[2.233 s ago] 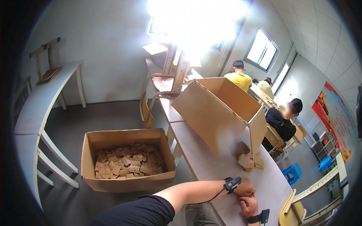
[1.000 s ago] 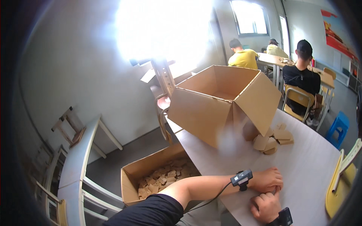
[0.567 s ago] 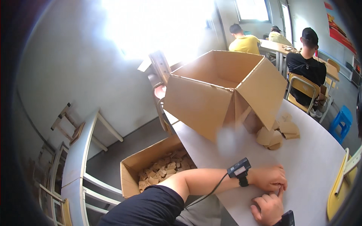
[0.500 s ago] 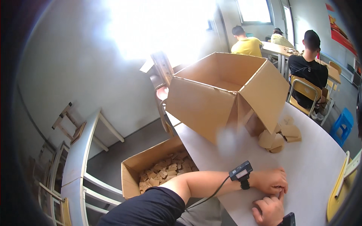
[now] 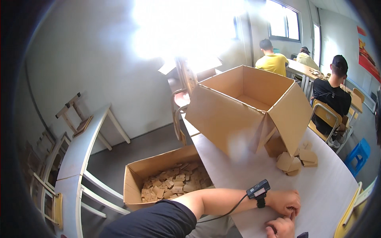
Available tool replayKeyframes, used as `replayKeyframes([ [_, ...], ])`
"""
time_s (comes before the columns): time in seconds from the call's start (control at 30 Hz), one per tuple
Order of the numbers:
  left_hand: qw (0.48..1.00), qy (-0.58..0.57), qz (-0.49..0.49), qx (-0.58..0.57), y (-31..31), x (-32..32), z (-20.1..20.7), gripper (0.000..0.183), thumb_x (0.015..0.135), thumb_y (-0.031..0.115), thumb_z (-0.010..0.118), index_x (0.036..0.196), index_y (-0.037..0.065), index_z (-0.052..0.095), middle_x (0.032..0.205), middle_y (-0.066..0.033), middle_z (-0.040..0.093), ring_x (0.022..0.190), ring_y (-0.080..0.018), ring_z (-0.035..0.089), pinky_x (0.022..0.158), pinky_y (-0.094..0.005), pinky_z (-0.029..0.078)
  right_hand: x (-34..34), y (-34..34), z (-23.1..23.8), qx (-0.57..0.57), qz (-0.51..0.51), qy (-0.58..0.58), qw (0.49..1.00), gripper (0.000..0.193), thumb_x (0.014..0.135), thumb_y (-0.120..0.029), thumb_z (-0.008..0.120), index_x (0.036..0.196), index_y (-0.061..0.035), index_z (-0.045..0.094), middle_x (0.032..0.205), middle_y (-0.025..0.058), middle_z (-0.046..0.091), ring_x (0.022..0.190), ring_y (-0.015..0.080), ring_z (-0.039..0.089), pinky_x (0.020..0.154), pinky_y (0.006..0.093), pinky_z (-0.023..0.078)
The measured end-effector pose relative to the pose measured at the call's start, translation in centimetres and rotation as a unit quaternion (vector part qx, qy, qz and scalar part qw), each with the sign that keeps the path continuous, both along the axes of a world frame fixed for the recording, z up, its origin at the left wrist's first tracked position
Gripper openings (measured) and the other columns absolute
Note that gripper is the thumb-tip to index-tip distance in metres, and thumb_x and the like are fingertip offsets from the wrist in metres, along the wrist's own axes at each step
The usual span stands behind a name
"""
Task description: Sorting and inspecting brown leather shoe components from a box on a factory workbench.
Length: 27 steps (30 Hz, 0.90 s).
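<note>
My left hand [image 5: 284,202] is curled closed above the near part of the table. Its fingertips meet an extended finger of my right hand [image 5: 281,227]; whether anything small lies between them is hidden. The right hand's thumb stands apart from its fingers, and its lower part is cut off by the frame edge. A black device is strapped to my left wrist, with a cable running from it. Beyond the hands lie several loose cardboard pieces [image 5: 291,162]. They sit beside a large open cardboard box [image 5: 228,119] with flaps folded outward.
A second cardboard box [image 5: 133,184], low at the table's left, holds many small cardboard pieces [image 5: 174,184]. The table [image 5: 254,178] curves away to the right, near a yellow chair [image 5: 349,214]. A blue stool [image 5: 358,156] and several seated people are farther off. Another table [image 5: 79,150] stands left.
My view has tilted, so the boxes and the room sit lower in the picture. My hands stay together in nearly the same pose, with the right one slightly more cut off.
</note>
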<state>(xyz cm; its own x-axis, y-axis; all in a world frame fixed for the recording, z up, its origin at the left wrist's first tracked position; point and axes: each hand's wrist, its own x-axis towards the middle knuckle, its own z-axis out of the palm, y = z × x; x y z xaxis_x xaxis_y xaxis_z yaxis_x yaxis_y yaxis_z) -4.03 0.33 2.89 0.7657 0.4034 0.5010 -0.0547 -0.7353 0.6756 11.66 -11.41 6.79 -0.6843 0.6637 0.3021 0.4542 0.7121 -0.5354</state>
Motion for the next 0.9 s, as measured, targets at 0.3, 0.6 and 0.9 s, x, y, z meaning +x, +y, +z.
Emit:
replayKeyframes([
  [0.3, 1.000, 0.005, 0.008, -0.025, 0.2, -0.1, 0.0, 0.017, 0.073, 0.009, 0.065, 0.087, 0.007, 0.074, 0.081, -0.0068, 0.071, 0.082, -0.0268, 0.064, 0.098, -0.0406, 0.043, -0.1, 0.0, 0.2, 0.001, 0.012, 0.030, 0.999, 0.010, 0.087, -0.012, 0.066, 0.092, -0.0052, 0.071, 0.088, 0.0141, 0.069, 0.082, 0.0362, 0.062, 0.078, 0.0447, 0.049],
  [0.6, 0.999, 0.004, 0.027, 0.021, 0.5, -0.1, -0.8, 0.015, 0.074, 0.010, 0.067, 0.086, 0.005, 0.072, 0.082, -0.0095, 0.071, 0.079, -0.0298, 0.064, 0.085, -0.0404, 0.049, -0.8, -0.7, 0.6, 0.067, 0.005, -0.031, 0.997, 0.009, 0.087, -0.014, 0.066, 0.091, -0.0065, 0.069, 0.088, 0.0132, 0.066, 0.085, 0.0352, 0.061, 0.083, 0.0450, 0.048],
  [0.9, 0.999, -0.012, 0.044, 0.028, 0.5, 0.2, -1.2, 0.016, 0.073, 0.008, 0.068, 0.087, 0.002, 0.074, 0.080, -0.0140, 0.073, 0.072, -0.0284, 0.068, 0.066, -0.0377, 0.053, 0.1, 0.0, -0.2, 0.090, 0.002, -0.020, 0.996, 0.012, 0.089, -0.014, 0.065, 0.094, -0.0052, 0.072, 0.090, 0.0150, 0.071, 0.085, 0.0356, 0.066, 0.084, 0.0447, 0.050],
])
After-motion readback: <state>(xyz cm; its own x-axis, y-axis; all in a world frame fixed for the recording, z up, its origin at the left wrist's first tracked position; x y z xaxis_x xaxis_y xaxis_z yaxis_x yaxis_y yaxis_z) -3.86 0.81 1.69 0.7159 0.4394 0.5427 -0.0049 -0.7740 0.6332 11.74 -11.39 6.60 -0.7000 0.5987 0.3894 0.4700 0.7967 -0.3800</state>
